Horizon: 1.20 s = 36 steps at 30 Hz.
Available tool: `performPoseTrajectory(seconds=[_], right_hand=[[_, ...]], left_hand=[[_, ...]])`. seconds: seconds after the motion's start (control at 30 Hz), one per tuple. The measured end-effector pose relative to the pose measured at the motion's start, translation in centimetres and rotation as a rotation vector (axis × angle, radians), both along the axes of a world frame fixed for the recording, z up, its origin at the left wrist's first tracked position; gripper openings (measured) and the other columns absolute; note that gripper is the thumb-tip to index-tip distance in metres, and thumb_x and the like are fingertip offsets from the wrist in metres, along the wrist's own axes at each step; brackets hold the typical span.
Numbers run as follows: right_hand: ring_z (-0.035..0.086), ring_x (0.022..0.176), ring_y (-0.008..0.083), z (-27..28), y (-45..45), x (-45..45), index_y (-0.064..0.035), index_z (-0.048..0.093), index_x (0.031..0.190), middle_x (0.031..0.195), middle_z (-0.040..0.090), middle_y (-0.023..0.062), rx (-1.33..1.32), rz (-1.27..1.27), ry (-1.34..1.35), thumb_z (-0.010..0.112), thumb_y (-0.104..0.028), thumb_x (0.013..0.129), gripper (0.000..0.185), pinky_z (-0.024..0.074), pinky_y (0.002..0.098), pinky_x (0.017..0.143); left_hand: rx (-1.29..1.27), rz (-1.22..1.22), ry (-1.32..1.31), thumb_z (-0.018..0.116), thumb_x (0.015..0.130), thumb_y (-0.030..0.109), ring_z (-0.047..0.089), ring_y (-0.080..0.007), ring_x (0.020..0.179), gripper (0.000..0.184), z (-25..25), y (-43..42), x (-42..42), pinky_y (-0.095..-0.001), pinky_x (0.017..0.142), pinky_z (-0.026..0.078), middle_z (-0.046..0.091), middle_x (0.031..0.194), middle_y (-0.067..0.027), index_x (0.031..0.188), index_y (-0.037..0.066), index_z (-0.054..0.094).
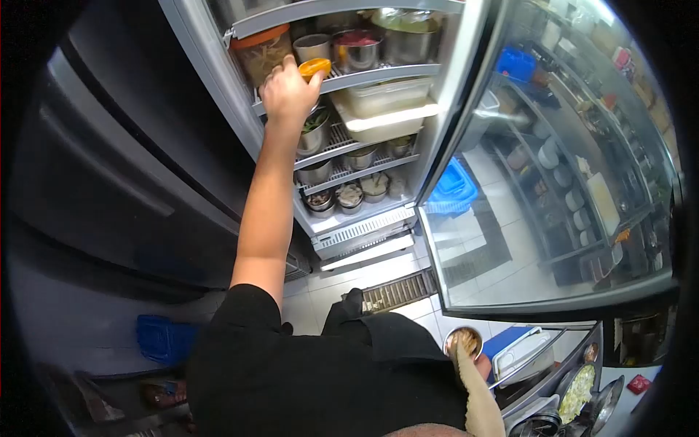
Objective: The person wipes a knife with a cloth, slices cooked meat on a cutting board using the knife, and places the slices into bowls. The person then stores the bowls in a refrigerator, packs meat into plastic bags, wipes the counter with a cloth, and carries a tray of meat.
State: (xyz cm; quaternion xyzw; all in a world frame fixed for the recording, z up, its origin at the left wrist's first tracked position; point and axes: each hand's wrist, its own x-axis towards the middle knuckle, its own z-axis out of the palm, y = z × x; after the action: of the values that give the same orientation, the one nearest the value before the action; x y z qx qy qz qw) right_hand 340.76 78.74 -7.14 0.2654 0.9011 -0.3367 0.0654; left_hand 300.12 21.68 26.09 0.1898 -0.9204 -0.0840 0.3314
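Note:
My left hand reaches into the open fridge at its upper shelf. Its thumb and fingers are closed on a bright orange piece that looks like cut fruit; I cannot make out exactly what it is. Just left of that hand stands a clear tub with an orange lid. A small metal container sits right behind the orange piece. Down at my right side, my right hand is partly hidden by a tan cloth-like strip. It grips a round metal bowl with brownish food inside.
The fridge's glass door stands open to the right. Metal containers and white plastic tubs fill the shelves. A blue bin shows behind the glass, and a drain grate lies in the tiled floor. A dark steel cabinet stands left.

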Motion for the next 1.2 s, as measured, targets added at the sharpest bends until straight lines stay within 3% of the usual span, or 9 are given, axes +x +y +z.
performPoseTrajectory(seconds=[0.1, 0.17, 0.23, 0.57, 0.63, 0.7, 0.83, 1.03, 1.2], right_hand=[[0.07, 0.062, 0.035, 4.5, -5.0, -5.5, 0.0077, 0.062, 0.078, 0.065, 0.065, 0.0235, 0.17, 0.161, 0.131, 0.06, -0.018, 0.093, 0.03, 0.0493, 0.0513, 0.058], [0.069, 0.058, 0.0325, 9.9, -9.5, -10.2, 0.0078, 0.059, 0.076, 0.064, 0.063, 0.0246, 0.027, 0.136, 0.16, 0.06, -0.017, 0.094, 0.031, 0.0488, 0.0487, 0.056], [0.068, 0.055, 0.0273, 8.5, -9.7, -13.9, 0.0071, 0.058, 0.077, 0.063, 0.064, 0.0223, 0.049, 0.206, 0.239, 0.059, -0.018, 0.096, 0.031, 0.0492, 0.043, 0.052], [0.053, 0.059, 0.0091, 24.4, -20.2, -32.8, 0.0047, 0.062, 0.083, 0.067, 0.06, 0.0069, -0.332, 0.538, 0.47, 0.058, -0.012, 0.097, 0.022, 0.0443, 0.0331, 0.052], [0.053, 0.058, 0.0099, 29.3, -23.8, -35.8, 0.003, 0.064, 0.082, 0.065, 0.06, 0.005, -0.407, 0.637, 0.509, 0.059, -0.014, 0.097, 0.023, 0.0438, 0.0318, 0.052], [0.057, 0.056, 0.0115, 31.8, -26.3, -40.8, 0.0017, 0.065, 0.08, 0.061, 0.059, 0.0037, -0.209, 0.883, 0.654, 0.059, -0.022, 0.096, 0.029, 0.0469, 0.0325, 0.053], [0.067, 0.057, 0.0173, 37.2, -35.6, -46.6, 0.0029, 0.068, 0.08, 0.063, 0.066, 0.0097, -0.394, 0.974, 0.595, 0.057, -0.032, 0.093, 0.039, 0.0535, 0.034, 0.057], [0.075, 0.064, 0.0219, 38.2, -44.6, -53.3, 0.0037, 0.072, 0.078, 0.066, 0.072, 0.0157, -0.249, 1.004, 0.596, 0.059, -0.028, 0.089, 0.036, 0.0609, 0.0359, 0.07], [0.074, 0.061, 0.0221, 37.4, -46.8, -54.7, 0.0033, 0.075, 0.078, 0.068, 0.073, 0.0155, -0.228, 0.913, 0.489, 0.061, -0.03, 0.093, 0.039, 0.0617, 0.0352, 0.068]], left_hand=[[0.184, -0.013, -0.44, 0.07, 0.082, 0.07, 0.068, -0.0312, 0.119, 0.084, 2.7, -2.7, -3.8, -0.0425, 0.101, 0.051, 0.071, 0.126, -0.016, 0.137, 0.007, 0.058], [0.156, -0.043, -0.313, 0.069, 0.078, 0.076, 0.065, -0.029, 0.126, 0.088, 1.6, -3.3, -6.3, -0.039, 0.104, 0.052, 0.068, 0.135, -0.0137, 0.134, 0.009, 0.064], [0.2, -0.074, -0.393, 0.071, 0.076, 0.076, 0.063, -0.0292, 0.129, 0.09, 1.3, -3.4, -8.0, -0.0386, 0.107, 0.049, 0.066, 0.138, -0.0141, 0.136, 0.009, 0.063], [0.091, 0.083, -0.386, 0.071, 0.083, 0.054, 0.066, -0.0332, 0.121, 0.068, 0.9, -5.7, -3.0, -0.043, 0.1, 0.054, 0.063, 0.136, -0.0169, 0.134, 0.009, 0.062], [0.093, 0.117, -0.361, 0.07, 0.086, 0.05, 0.066, -0.0351, 0.12, 0.065, 1.2, -6.0, -1.3, -0.0436, 0.098, 0.055, 0.06, 0.138, -0.0181, 0.133, 0.007, 0.062], [0.052, 0.108, -0.24, 0.069, 0.088, 0.04, 0.064, -0.0385, 0.123, 0.056, 0.6, -5.2, -0.5, -0.0452, 0.098, 0.055, 0.055, 0.141, -0.0232, 0.13, 0.005, 0.063], [0.003, 0.107, -0.08, 0.071, 0.086, 0.033, 0.057, -0.043, 0.13, 0.055, -0.8, -5.0, -0.1, -0.0469, 0.105, 0.051, 0.051, 0.146, -0.0283, 0.131, 0.002, 0.063], [-0.081, -0.023, 0.201, 0.076, 0.085, 0.02, 0.045, -0.0474, 0.139, 0.057, -3.9, -5.0, 1.1, -0.0484, 0.117, 0.039, 0.044, 0.151, -0.0323, 0.135, -0.001, 0.059], [-0.1, -0.133, 0.26, 0.08, 0.081, 0.017, 0.038, -0.0499, 0.143, 0.068, -4.5, -4.3, 3.0, -0.0519, 0.119, 0.037, 0.038, 0.155, -0.0296, 0.142, 0.004, 0.053]])
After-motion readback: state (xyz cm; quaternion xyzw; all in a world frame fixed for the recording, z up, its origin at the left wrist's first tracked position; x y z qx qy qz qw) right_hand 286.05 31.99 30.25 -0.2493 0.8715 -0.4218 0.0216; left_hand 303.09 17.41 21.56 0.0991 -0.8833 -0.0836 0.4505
